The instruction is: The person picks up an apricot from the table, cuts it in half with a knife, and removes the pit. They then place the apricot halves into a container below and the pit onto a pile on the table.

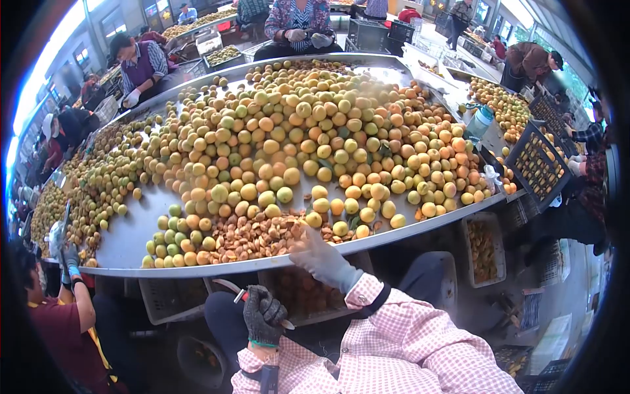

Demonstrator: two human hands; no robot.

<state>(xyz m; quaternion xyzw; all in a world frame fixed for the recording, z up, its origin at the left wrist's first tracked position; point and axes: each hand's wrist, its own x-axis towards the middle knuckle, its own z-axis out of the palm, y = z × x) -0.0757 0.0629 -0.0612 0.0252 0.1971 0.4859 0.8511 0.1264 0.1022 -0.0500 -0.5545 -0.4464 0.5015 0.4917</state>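
Note:
My left hand [264, 316], in a dark grey knit glove, is closed around a hand tool [230, 287] with a pale curved tip and some red near the grip. It is held in front of the table edge, above my lap. My right hand [321, 259], in a light grey glove, reaches over the metal table's front rim. Its fingers are smeared by motion, so whether they hold anything is unclear. Beside them lies a heap of brown pits or cut pieces [252, 238]. Yellow-orange apricots [282, 141] cover much of the table [134, 220], with greener ones [172, 240] left of the heap.
Plastic crates [172, 314] stand beneath the table. Another crate [502, 259] with orange pieces sits right. A blue-capped bottle [481, 121] and a tilted black crate [538, 167] are on the right side. Co-workers sit around, one [69, 328] close on the left.

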